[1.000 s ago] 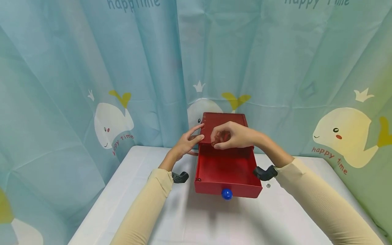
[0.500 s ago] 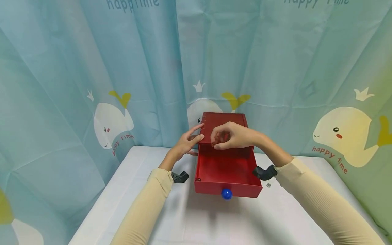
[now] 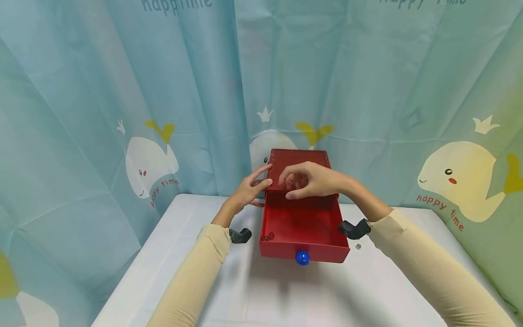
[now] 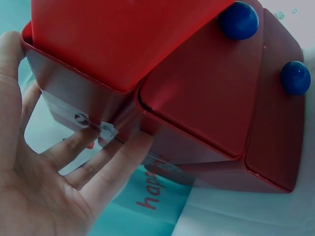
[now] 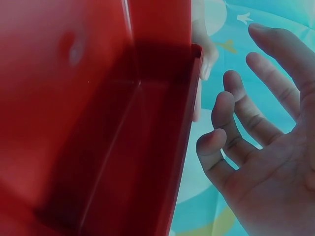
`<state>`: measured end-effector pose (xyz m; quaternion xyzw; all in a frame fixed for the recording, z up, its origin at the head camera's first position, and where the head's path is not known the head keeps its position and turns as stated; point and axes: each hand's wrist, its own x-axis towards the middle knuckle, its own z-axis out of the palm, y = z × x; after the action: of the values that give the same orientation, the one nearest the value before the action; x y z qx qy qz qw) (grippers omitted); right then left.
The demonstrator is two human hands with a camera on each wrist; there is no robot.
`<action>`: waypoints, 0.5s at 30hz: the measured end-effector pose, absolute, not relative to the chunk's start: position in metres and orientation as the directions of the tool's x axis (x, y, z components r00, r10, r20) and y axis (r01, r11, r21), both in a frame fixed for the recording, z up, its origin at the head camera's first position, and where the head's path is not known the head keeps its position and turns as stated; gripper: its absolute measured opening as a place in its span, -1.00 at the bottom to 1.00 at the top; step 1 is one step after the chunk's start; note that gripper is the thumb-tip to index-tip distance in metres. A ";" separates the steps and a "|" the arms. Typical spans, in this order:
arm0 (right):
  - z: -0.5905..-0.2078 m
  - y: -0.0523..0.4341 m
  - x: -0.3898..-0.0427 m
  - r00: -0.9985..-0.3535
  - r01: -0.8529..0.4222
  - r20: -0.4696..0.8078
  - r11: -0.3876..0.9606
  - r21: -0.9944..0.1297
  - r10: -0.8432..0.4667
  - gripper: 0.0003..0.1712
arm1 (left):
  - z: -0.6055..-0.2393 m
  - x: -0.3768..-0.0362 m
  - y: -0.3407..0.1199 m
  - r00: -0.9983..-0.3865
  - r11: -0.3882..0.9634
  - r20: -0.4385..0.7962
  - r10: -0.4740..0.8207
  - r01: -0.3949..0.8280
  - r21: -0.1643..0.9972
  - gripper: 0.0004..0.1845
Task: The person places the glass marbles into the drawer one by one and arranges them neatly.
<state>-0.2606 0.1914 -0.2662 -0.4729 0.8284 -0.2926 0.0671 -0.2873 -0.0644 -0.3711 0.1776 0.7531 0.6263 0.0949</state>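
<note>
A red drawer cabinet [image 3: 282, 159] stands at the table's back, its top drawer [image 3: 302, 222] pulled out with a blue knob [image 3: 302, 258]. Two small reddish-brown balls, perhaps beads [image 3: 271, 235], lie in the drawer's front left corner. My left hand [image 3: 248, 190] steadies the cabinet's left side; in the left wrist view its fingers [image 4: 110, 172] are straight and spread against the wall. Over the cabinet's top front edge hovers my right hand [image 3: 312, 179]. Its fingers [image 5: 211, 143] are loosely bent and parted, holding nothing.
Lower drawers [image 4: 202, 93] with blue knobs are closed. A small grey metallic piece [image 3: 358, 246] lies on the white table [image 3: 204, 290], right of the drawer. A whale-print curtain [image 3: 212, 91] hangs close behind the cabinet and along both sides.
My right hand has let go of a small reddish-brown ball, and its fingertips have parted. A second ball now sits beside the first in the drawer. My left hand stays put.
</note>
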 end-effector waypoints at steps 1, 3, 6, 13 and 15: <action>-0.266 0.192 -0.260 -0.544 -0.745 0.168 0.382 -0.547 -0.822 -0.63 | -0.371 -0.287 -0.064 -0.919 0.153 0.079 0.386 0.149 0.977 -0.36; -0.265 0.194 -0.260 -0.548 -0.746 0.172 0.385 -0.544 -0.819 -0.62 | -0.371 -0.287 -0.064 -0.920 0.156 0.077 0.384 0.147 0.977 -0.37; -0.264 0.197 -0.260 -0.557 -0.743 0.173 0.394 -0.541 -0.812 -0.62 | -0.371 -0.287 -0.064 -0.919 0.157 0.078 0.386 0.149 0.976 -0.36; -0.263 0.208 -0.259 -0.587 -0.726 0.155 0.431 -0.536 -0.795 -0.56 | -0.370 -0.287 -0.064 -0.917 0.155 0.081 0.390 0.152 0.976 -0.36; -0.263 0.211 -0.258 -0.592 -0.723 0.157 0.435 -0.537 -0.791 -0.56 | -0.371 -0.288 -0.065 -0.917 0.151 0.080 0.391 0.149 0.977 -0.36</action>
<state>-0.2579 0.2109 -0.2628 -0.4479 0.8449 -0.2863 0.0589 -0.2878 -0.0645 -0.3706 0.1796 0.7523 0.6264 0.0964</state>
